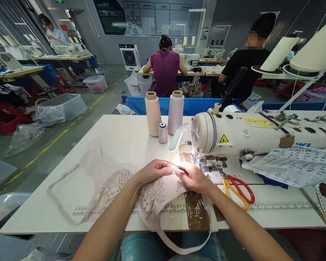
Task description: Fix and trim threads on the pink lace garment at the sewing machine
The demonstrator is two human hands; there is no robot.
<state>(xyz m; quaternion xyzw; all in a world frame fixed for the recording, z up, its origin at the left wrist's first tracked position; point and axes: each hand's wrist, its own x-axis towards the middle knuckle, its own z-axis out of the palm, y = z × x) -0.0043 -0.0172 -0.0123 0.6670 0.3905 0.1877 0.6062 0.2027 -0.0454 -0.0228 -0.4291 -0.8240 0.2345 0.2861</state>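
A pale pink lace bra (152, 192) lies across the table's front, one strap hanging over the edge toward my lap. My left hand (154, 170) pinches its upper edge between thumb and fingers. Closed around a small thin pointed tool with a brownish handle (182, 169), my right hand (194, 178) also rests against the fabric. The tool's dark tip points left toward my left fingertips; its exact kind is too small to tell. Just behind my right hand is the lit needle area of a white sewing machine (228, 132). Scissors (237, 188) with red and yellow handles lie to its right.
Behind my hands stand a peach thread cone (153, 116), a lilac cone (175, 114) and a small spool (162, 133). A handwritten paper (290, 165) hangs at the machine's front. Printed rulers (282, 206) run along the table edge. Other people sit at machines beyond.
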